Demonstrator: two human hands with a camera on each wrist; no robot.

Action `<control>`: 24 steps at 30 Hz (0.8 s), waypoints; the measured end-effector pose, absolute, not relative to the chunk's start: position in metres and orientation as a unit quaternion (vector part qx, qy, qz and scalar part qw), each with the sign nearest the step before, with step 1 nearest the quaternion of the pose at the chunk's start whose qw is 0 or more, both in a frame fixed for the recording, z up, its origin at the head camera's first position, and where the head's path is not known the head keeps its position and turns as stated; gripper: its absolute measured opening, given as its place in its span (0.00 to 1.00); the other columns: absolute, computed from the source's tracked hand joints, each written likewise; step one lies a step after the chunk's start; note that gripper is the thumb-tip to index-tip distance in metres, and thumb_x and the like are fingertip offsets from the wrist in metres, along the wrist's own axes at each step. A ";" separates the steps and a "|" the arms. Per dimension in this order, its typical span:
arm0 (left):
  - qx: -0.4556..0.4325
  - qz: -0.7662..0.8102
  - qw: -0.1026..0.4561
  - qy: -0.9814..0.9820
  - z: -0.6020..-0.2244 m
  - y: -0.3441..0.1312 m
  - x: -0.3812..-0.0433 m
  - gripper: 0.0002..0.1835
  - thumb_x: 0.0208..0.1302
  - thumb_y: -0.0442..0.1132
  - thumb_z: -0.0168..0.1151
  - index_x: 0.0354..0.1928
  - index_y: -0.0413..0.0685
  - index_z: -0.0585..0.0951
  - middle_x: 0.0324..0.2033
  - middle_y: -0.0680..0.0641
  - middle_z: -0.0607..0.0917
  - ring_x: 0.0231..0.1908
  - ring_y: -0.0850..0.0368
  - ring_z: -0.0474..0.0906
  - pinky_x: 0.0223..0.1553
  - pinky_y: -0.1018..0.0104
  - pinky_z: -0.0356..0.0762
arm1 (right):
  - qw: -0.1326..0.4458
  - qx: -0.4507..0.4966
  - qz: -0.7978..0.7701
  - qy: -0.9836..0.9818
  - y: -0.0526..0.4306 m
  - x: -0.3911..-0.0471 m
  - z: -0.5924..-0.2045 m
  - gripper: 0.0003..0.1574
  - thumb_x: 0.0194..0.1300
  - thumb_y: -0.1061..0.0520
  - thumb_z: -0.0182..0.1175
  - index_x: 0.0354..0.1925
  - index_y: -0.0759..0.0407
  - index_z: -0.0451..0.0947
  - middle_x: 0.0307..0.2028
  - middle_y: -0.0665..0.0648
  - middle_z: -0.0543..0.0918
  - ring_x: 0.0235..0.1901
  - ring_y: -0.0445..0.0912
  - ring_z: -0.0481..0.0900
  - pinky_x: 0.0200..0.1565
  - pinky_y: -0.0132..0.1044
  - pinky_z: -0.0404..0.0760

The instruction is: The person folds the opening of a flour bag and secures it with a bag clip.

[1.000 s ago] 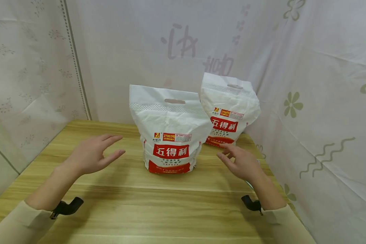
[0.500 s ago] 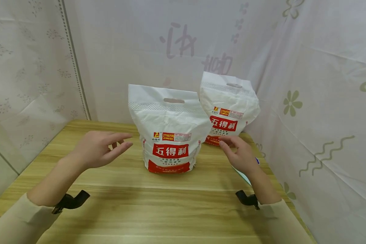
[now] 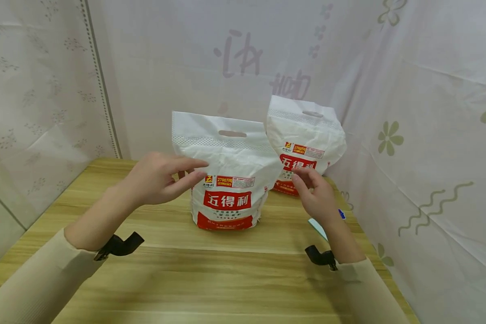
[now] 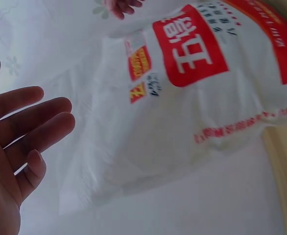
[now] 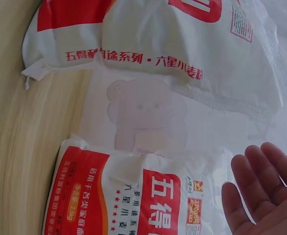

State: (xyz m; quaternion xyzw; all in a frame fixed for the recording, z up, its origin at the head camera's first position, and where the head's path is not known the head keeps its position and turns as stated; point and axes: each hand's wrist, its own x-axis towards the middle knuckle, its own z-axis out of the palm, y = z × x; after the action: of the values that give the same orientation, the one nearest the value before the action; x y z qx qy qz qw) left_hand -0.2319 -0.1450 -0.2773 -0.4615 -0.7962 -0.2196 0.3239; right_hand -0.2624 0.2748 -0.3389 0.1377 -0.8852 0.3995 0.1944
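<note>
Two white flour bags with red labels stand upright on the wooden table [image 3: 178, 279]. The nearer flour bag [image 3: 227, 157] is at the middle, its cut-out handle at the top. Behind it to the right is the second flour bag [image 3: 303, 130]. My left hand [image 3: 166, 177] hovers before the nearer bag's left side, fingers relaxed and holding nothing; the left wrist view shows its loosely bent fingers [image 4: 40, 127] beside the bag's upper part. My right hand [image 3: 317, 195] is raised in front of the second bag's lower part, fingers loosely bent, with nothing in it.
A flat, pale green-edged item [image 3: 317, 228] lies on the table under my right forearm, with a small blue piece [image 3: 342, 214] beside it. Patterned curtains [image 3: 154, 81] enclose the table at the back and sides. Each wrist carries a black camera mount [image 3: 121, 245].
My left hand has moved right and up, now overlapping the nearer flour bag. My right hand has risen slightly and shifted left. Both bags stay in place.
</note>
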 end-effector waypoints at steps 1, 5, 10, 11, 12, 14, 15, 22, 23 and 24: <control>-0.463 -0.222 0.321 -0.796 -0.273 -0.141 -0.233 0.25 0.86 0.58 0.54 0.57 0.48 0.92 0.31 0.52 0.93 0.22 0.64 0.80 0.23 0.69 0.76 | 0.194 0.140 0.406 -0.882 0.273 -0.263 -0.338 0.28 0.86 0.43 0.56 0.68 0.61 0.79 0.58 0.61 0.88 0.52 0.46 0.81 0.46 0.20 0.79; -0.457 -0.234 0.313 -0.799 -0.254 -0.126 -0.239 0.15 0.76 0.44 0.67 0.57 0.48 0.92 0.35 0.50 0.94 0.26 0.60 0.84 0.26 0.64 0.80 | 0.196 0.156 0.425 -0.870 0.268 -0.267 -0.333 0.27 0.86 0.44 0.58 0.68 0.61 0.79 0.60 0.59 0.86 0.54 0.46 0.82 0.49 0.20 0.79; -0.443 -0.236 0.316 -0.805 -0.233 -0.105 -0.254 0.15 0.76 0.45 0.67 0.58 0.51 0.92 0.38 0.50 0.94 0.30 0.57 0.85 0.31 0.60 0.82 | 0.205 0.167 0.436 -0.860 0.259 -0.273 -0.332 0.25 0.85 0.46 0.59 0.67 0.61 0.80 0.60 0.60 0.85 0.54 0.45 0.83 0.53 0.23 0.79; -0.442 -0.231 0.321 -0.805 -0.229 -0.101 -0.257 0.15 0.77 0.46 0.67 0.57 0.51 0.92 0.38 0.49 0.94 0.32 0.55 0.86 0.33 0.58 0.83 | 0.205 0.168 0.440 -0.858 0.257 -0.275 -0.331 0.25 0.85 0.46 0.59 0.67 0.61 0.80 0.59 0.60 0.86 0.53 0.46 0.83 0.52 0.24 0.79; -0.440 -0.227 0.327 -0.805 -0.225 -0.097 -0.261 0.15 0.77 0.47 0.67 0.57 0.50 0.93 0.40 0.48 0.94 0.35 0.53 0.88 0.37 0.56 0.85 | 0.203 0.168 0.444 -0.856 0.256 -0.277 -0.331 0.25 0.84 0.46 0.60 0.67 0.61 0.80 0.59 0.61 0.86 0.53 0.47 0.83 0.52 0.24 0.80; -0.429 -0.217 0.332 -0.812 -0.216 -0.088 -0.268 0.16 0.77 0.48 0.67 0.57 0.49 0.92 0.45 0.46 0.94 0.45 0.48 0.89 0.49 0.51 0.85 | 0.196 0.162 0.456 -0.853 0.253 -0.279 -0.330 0.26 0.84 0.45 0.61 0.67 0.59 0.81 0.58 0.61 0.86 0.54 0.48 0.83 0.51 0.26 0.80; -0.419 -0.212 0.328 -0.820 -0.211 -0.084 -0.272 0.17 0.77 0.49 0.68 0.57 0.47 0.92 0.48 0.45 0.93 0.51 0.46 0.88 0.56 0.48 0.84 | 0.190 0.159 0.463 -0.851 0.252 -0.280 -0.330 0.26 0.83 0.44 0.61 0.67 0.58 0.81 0.58 0.61 0.86 0.54 0.49 0.83 0.51 0.26 0.81; -0.352 -0.188 0.206 -0.893 -0.184 -0.064 -0.291 0.26 0.77 0.52 0.69 0.71 0.48 0.83 0.64 0.44 0.86 0.66 0.44 0.81 0.72 0.46 0.77 | 0.124 0.134 0.559 -0.809 0.242 -0.292 -0.332 0.28 0.79 0.43 0.67 0.67 0.57 0.80 0.52 0.52 0.87 0.53 0.46 0.84 0.56 0.31 0.85; -0.347 -0.187 0.184 -0.900 -0.182 -0.062 -0.293 0.27 0.78 0.52 0.69 0.72 0.48 0.82 0.65 0.44 0.86 0.66 0.45 0.82 0.71 0.47 0.78 | 0.113 0.132 0.575 -0.799 0.240 -0.293 -0.332 0.28 0.79 0.44 0.68 0.66 0.58 0.80 0.51 0.50 0.86 0.54 0.46 0.84 0.57 0.31 0.85; -0.343 -0.185 0.164 -0.906 -0.180 -0.059 -0.296 0.28 0.77 0.52 0.69 0.72 0.48 0.81 0.65 0.44 0.86 0.66 0.46 0.82 0.71 0.48 0.79 | 0.106 0.131 0.586 -0.793 0.239 -0.294 -0.332 0.28 0.79 0.45 0.68 0.66 0.59 0.80 0.49 0.48 0.86 0.54 0.45 0.84 0.57 0.32 0.85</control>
State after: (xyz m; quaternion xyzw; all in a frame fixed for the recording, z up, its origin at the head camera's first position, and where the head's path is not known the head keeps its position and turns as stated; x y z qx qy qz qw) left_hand -0.2959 -0.0591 -0.1801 -0.3429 -0.9062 -0.1850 0.1644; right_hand -0.2942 0.2386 -0.3323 0.1313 -0.7926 0.5859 0.1058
